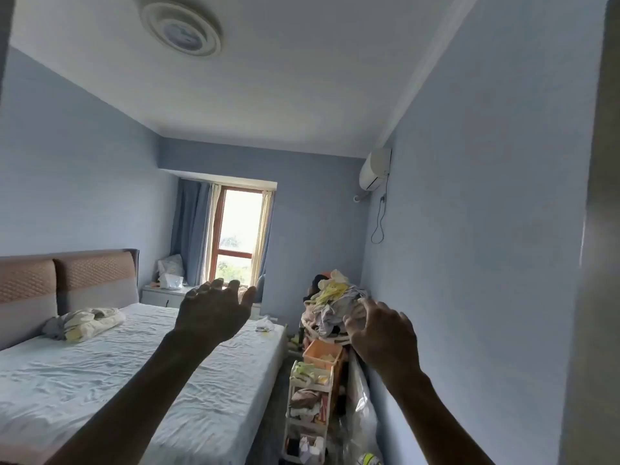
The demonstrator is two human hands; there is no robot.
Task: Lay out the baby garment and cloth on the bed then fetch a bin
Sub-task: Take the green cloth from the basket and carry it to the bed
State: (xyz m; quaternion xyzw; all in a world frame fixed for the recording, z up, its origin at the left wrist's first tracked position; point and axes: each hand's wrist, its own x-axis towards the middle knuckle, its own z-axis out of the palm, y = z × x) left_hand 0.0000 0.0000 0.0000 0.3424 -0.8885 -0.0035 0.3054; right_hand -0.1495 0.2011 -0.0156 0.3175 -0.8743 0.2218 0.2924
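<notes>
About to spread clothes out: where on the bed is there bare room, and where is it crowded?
The bed has bare sheet across its near and middle stretch, between the bundle of cloth by the headboard and the small crumpled item at the far corner. Crowded: the clothes pile and the shelf cart along the right wall.

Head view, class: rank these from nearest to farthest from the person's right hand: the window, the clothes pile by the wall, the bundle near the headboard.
1. Clothes pile: by the right wall, just beyond the right hand.
2. Bundle: across the bed, left, near the headboard.
3. Window: on the far wall.
</notes>
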